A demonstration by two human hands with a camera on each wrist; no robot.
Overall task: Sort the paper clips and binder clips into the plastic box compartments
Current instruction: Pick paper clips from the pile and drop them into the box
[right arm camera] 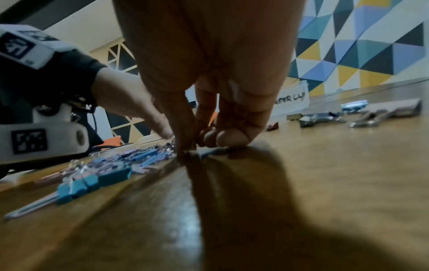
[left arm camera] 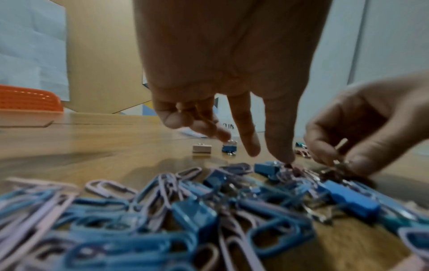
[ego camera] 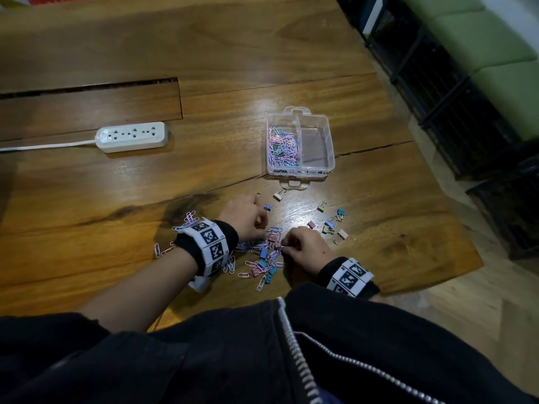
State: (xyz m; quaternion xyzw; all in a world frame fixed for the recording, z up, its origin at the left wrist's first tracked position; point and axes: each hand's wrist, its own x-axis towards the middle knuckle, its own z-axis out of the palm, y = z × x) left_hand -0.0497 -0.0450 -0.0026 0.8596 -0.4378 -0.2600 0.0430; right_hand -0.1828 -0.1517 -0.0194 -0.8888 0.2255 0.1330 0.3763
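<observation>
A clear plastic box point(ego camera: 326, 161) stands on the wooden table; its left compartment holds many pastel paper clips point(ego camera: 282, 147) and its right compartment is bare. A mixed pile of paper clips and binder clips point(ego camera: 264, 259) point(left arm camera: 197, 207) lies between my hands. My left hand point(ego camera: 262, 225) point(left arm camera: 255, 146) reaches down with mostly straight fingers, one fingertip touching the pile. My right hand point(ego camera: 287, 246) point(right arm camera: 188, 146) pinches a small binder clip point(left arm camera: 336, 164) by its metal handles at the pile's right edge. Loose binder clips point(ego camera: 331, 224) lie scattered to the right.
A white power strip point(ego camera: 132, 137) with its cord lies at the left. The table's right edge point(ego camera: 455, 228) drops to the floor near the scattered clips. An orange basket point(left arm camera: 27, 100) stands far off. A long crack runs across the tabletop.
</observation>
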